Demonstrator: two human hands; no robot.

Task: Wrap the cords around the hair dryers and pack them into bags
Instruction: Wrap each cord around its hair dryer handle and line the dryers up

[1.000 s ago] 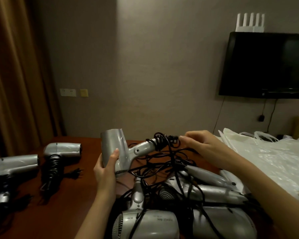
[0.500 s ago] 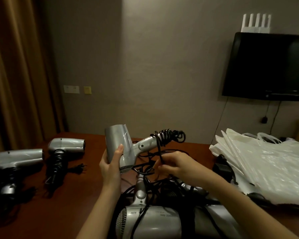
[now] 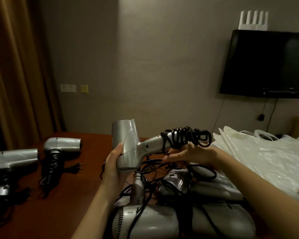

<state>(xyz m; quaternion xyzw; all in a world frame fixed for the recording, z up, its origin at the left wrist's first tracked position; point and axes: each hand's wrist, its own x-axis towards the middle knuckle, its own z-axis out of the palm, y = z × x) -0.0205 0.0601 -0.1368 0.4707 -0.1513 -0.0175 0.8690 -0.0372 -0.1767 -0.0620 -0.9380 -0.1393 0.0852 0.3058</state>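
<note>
Hair dryer in hand: silver hair dryer (image 3: 128, 145) is held up above the table, its barrel standing up and its handle pointing right.
Left hand: left hand (image 3: 113, 163) holds the barrel of the dryer from the left, with the thumb on the front.
Cord: black cord (image 3: 185, 138) is wound in many loops around the handle, and the rest hangs down into the pile.
Right hand: right hand (image 3: 192, 155) is just under the wound handle, its fingers curled and pinching the cord.
Pile: more silver dryers (image 3: 162, 219) lie near the person, under the hands, with black cords tangled all over them.
Done dryers: wrapped dryer (image 3: 62, 146) lies on the left of the table with its plug (image 3: 76, 167) beside it. Another dryer (image 3: 14, 158) lies at the far left edge, with dark cord under it.
Bags: clear plastic bags (image 3: 266, 156) lie in a heap on the right, just beside the pile.
Table: brown wooden table (image 3: 67, 195) holds all these things.
Wall: black TV (image 3: 266, 64) hangs on the far wall at the right, with a white router (image 3: 253, 20) on top.
Curtain: brown curtain (image 3: 10, 75) hangs on the left.
</note>
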